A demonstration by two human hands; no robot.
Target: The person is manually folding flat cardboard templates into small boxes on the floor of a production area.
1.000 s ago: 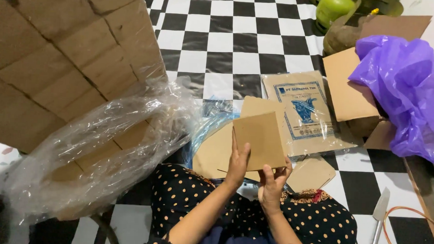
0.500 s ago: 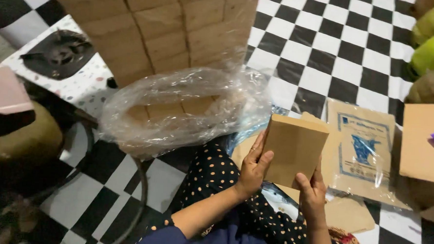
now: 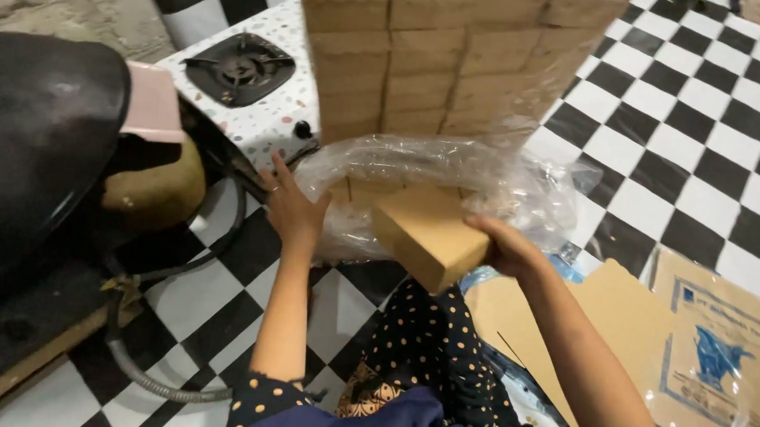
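Here, seen from above, a person sits over a black-and-white checkered floor. In the middle of the frame the right hand has its grip closed around one end of a plain brown folded cardboard box, held tilted in the air just in front of a clear plastic bag. The left hand rests with fingers spread on the bag's left edge, its grip released and holding nothing. The crinkled bag lies on the floor with more brown cardboard showing through it. Behind it, at the top centre, rises a tall stack of brown cardboard boxes. At the lower right lie flat cardboard sheets and a tan package in clear wrap bearing a blue rectangular label with a blue figure. At the upper left a black gas burner sits on a speckled white surface, beside a large dark rounded object. A dotted dark garment covers the person's lap.
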